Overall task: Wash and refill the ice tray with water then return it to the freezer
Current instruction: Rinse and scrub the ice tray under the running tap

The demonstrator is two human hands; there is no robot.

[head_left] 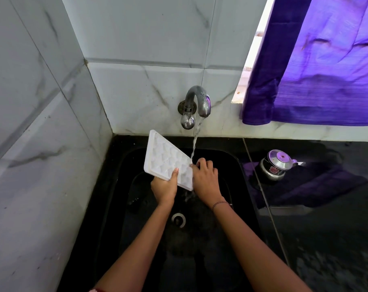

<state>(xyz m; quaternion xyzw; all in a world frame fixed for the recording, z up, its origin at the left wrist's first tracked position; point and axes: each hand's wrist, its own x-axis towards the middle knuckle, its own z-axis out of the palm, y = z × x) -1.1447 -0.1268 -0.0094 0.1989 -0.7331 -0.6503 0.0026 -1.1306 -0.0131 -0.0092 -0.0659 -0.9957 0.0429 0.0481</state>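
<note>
Two hands work at the black sink (221, 239), where a white ice tray (166, 159) is held steeply tilted just below the running tap (196, 100). Wet plastic at that angle may slip, or throw spray onto the surface (326, 239) right of the tap. The left hand (164, 187) grips the tray's lower edge, thumb on top; the right hand (206, 178) curls its fingers round a corner.

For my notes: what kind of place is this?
Probably a home kitchen: a tap runs into a black sink, a steel pot stands on the counter, and an ice tray is under the water.
</note>
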